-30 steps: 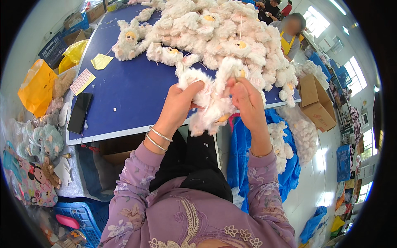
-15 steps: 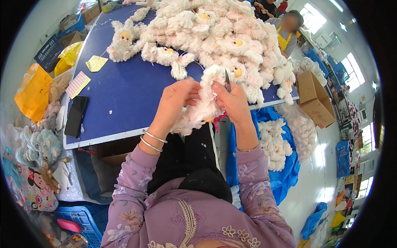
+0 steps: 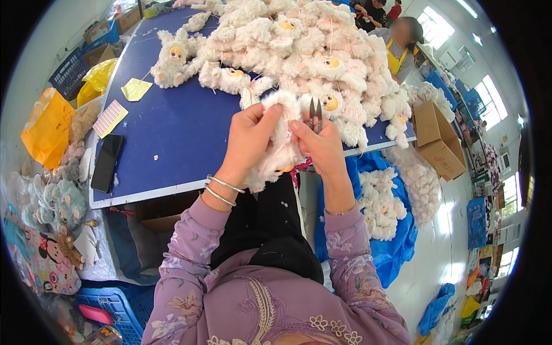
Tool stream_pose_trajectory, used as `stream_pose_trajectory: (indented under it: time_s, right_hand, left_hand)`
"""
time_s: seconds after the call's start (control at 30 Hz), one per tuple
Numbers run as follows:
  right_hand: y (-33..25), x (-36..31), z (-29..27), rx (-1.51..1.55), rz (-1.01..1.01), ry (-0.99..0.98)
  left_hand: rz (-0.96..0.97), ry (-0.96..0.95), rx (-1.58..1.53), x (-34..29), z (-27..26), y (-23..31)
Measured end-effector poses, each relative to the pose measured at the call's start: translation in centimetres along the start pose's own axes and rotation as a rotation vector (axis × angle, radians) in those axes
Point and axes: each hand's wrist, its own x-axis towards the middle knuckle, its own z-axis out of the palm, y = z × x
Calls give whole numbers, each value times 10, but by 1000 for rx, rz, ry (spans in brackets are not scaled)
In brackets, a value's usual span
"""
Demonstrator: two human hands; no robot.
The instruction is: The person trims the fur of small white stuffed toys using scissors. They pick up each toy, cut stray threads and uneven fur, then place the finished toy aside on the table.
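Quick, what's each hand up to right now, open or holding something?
Left hand: closed, pinching the white plush toy.
Right hand: closed around small dark snips, blades apart, thumb against the toy.

Fluffy white toy (image 3: 281,150) hangs beside upward-pointing snips (image 3: 319,112).

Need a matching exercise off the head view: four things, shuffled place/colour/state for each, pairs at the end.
Things
1. Snips
2. Phone
3. Handled plush toy
4. Cardboard box

Place, colour or state
A. Lying on the blue tabletop, near its left edge
B. Brown and open, right of the tabletop
C. In the right hand, blades pointing up and apart
D. Off-white, under the thumb of the left hand

Pairs: 1-C, 2-A, 3-D, 4-B
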Motion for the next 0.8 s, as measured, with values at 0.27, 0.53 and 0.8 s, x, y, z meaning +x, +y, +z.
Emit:
stream_pose_trajectory:
  time_s: [0.27, 0.53, 0.8]
  right_hand:
    - [-12, -16, 8, -394, -371, 41]
    - [-8, -9, 17, -570, -511, 120]
    - [-11, -10, 1, -541, -421, 92]
  left_hand:
    - [-8, 24, -227, 6, -3, -5]
    - [8, -13, -155, 3, 0, -1]
    - [-14, 4, -216, 1, 0, 0]
